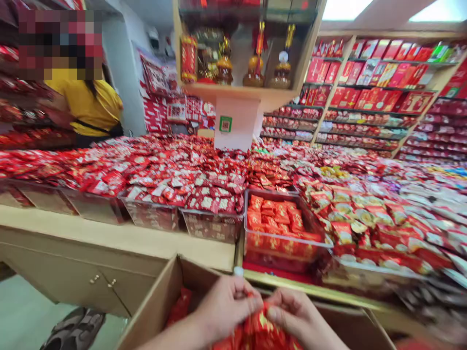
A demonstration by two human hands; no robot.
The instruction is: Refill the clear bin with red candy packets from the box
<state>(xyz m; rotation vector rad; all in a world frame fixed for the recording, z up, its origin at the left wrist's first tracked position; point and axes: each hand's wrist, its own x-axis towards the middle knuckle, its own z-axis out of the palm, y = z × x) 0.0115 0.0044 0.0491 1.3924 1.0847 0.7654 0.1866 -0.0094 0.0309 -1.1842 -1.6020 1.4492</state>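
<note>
My left hand [224, 306] and my right hand [299, 316] meet close together over an open cardboard box [151, 304]. The fingers of both are closed in a pinch on the top of a shiny red packet with gold print [268, 326]. Its lower part merges with other red packets in the box, so where it ends I cannot tell. More red packets [180, 306] show at the box's left inner side. Just beyond the box stands a clear plastic bin [288, 245] of small red packets.
Clear bins [151, 214] heaped with wrapped sweets line the counter ledge [120, 238]. A display cabinet [241, 90] rises in the middle, with stocked shelves [383, 90] behind. At the left stands a person in yellow [87, 104]. Sandals [76, 328] lie on the floor.
</note>
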